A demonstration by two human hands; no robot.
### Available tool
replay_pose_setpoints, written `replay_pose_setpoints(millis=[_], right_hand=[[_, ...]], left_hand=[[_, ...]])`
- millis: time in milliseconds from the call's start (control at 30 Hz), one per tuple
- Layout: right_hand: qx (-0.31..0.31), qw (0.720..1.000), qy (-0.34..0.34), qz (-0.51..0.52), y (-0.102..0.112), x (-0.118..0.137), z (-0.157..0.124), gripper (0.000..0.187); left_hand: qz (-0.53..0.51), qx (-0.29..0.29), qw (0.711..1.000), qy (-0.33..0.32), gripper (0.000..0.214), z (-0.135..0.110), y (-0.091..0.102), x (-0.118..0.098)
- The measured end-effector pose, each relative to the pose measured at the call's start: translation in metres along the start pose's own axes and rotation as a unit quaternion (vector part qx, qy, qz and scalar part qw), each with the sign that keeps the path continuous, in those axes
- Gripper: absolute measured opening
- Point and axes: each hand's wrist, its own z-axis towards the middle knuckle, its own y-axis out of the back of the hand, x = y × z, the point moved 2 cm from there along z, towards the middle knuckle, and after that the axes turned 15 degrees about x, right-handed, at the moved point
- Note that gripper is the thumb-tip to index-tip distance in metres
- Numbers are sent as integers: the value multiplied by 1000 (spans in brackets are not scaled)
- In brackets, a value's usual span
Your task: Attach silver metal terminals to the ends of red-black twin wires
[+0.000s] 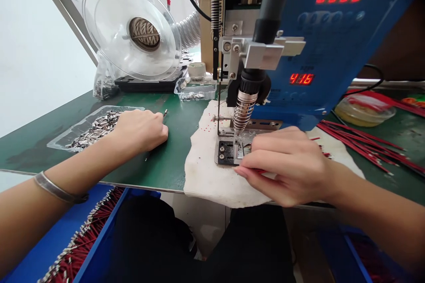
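Wire (260,171), thin and red, sat pinched in my right hand (292,163) by the black metal fixture (225,156), likely for steadiness; my left hand (142,128) had a grip I couldn't tell.

We see a plain white wall (29,44) on the left, with a slanting grey metal frame (63,2) before it. Our green table (172,163) stretches across the view, and below its edge we glimpse a pale floor (207,210). Light is bright on the left; the far right looks brown and dim.
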Motion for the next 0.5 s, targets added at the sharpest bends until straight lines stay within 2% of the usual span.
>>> replay_pose_setpoints(millis=[333,400,500], right_hand=[[11,1000,5,-2,-2,-2,2,21],[11,1000,4,-10,2,-2,0,19],[-27,1000,2,8,17,-2,-11,15]], left_hand=[[41,17,999,8,34,-1,5,4],[53,20,998,10,31,-1,5,3],[74,17,997,22,27,-2,5,-1]])
